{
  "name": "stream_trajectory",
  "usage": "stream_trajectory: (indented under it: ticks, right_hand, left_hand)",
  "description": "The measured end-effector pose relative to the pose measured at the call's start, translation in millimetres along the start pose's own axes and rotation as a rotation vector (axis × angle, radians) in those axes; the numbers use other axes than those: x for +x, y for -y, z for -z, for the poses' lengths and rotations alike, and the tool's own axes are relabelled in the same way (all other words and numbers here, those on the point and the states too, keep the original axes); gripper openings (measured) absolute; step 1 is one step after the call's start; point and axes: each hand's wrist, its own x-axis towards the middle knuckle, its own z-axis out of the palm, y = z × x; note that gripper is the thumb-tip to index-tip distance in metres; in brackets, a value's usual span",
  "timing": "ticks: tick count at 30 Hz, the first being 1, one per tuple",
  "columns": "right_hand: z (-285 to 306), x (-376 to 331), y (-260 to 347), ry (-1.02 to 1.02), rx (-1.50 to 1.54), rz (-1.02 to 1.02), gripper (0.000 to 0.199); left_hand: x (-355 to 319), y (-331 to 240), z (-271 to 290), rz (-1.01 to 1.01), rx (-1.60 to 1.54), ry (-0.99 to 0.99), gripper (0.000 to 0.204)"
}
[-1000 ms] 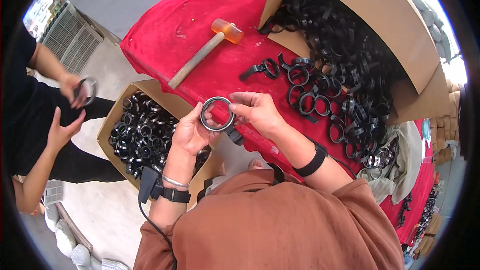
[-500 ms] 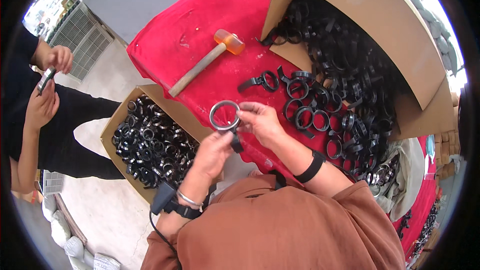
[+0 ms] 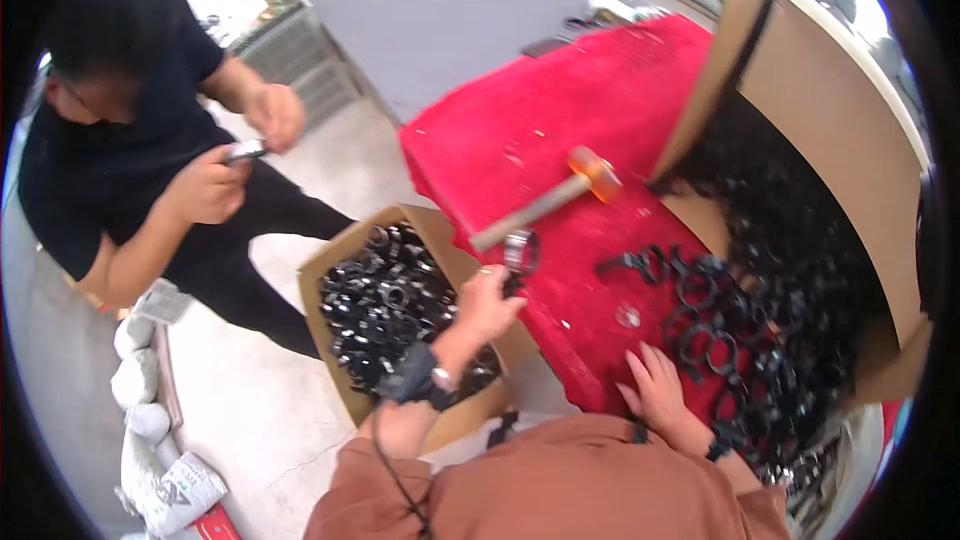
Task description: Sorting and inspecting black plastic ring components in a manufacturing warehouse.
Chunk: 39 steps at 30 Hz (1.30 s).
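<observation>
My left hand [image 3: 485, 305] is closed on a metal ring with a black strap-like tab [image 3: 521, 250], raised at the near edge of the red cloth. Below that hand is a cardboard box [image 3: 312, 290] filled with shiny black rings [image 3: 385, 290]. My right hand [image 3: 662, 395] rests low over the red cloth [image 3: 500, 155], its fingers apart and nothing seen in them. Just beyond its fingertips lies a loose pile of black rings with tabs [image 3: 715, 345]. A small pale, shiny ring-like thing [image 3: 627, 316] lies on the cloth; blur hides its details.
A mallet [image 3: 545, 205] with an orange head lies across the cloth. At the right, a large cardboard box [image 3: 835, 100] on its side spills black rings. To the left stands a co-worker [image 3: 150, 160] handling a ring. Behind is a grey tabletop [image 3: 440, 10].
My hands have parted: the left carries the ring leftward toward the filled box, and the right has let go and moved toward the black ring pile. The view has swung left.
</observation>
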Motion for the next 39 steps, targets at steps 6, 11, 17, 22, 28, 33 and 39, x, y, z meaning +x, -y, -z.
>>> stream_trajectory:
  ticks: [6,11,17,22,28,33,39]
  right_hand:
    - [-21.6,-26.1,-2.6,0.005,-0.056,0.022,0.066]
    - [-34.7,-26.8,3.6,0.043,-0.064,-0.083,0.062]
    - [-30.8,-23.5,13.1,0.030,-0.049,-0.125,0.059]
    - [-29.9,-21.6,16.3,0.048,-0.052,-0.140,0.060]
    - [-31.7,-26.6,16.2,0.054,-0.074,-0.137,0.060]
    - [-27.7,-31.3,18.9,0.078,-0.086,-0.157,0.060]
    - [-22.1,-22.4,22.4,0.075,-0.074,-0.178,0.058]
  left_hand:
    - [42.7,-2.3,-22.5,-0.330,0.088,-0.103,0.034]
    - [52.0,3.3,-63.8,-0.212,0.114,0.155,0.032]
    - [45.6,5.0,-66.6,-0.213,0.195,0.257,0.041]
    - [43.8,12.1,-63.1,-0.239,0.196,0.224,0.042]
    - [38.2,17.4,-63.5,-0.281,0.154,0.231,0.040]
    - [32.4,18.4,-67.5,-0.310,0.121,0.200,0.040]
    - [50.3,7.1,-55.5,-0.284,0.210,0.252,0.026]
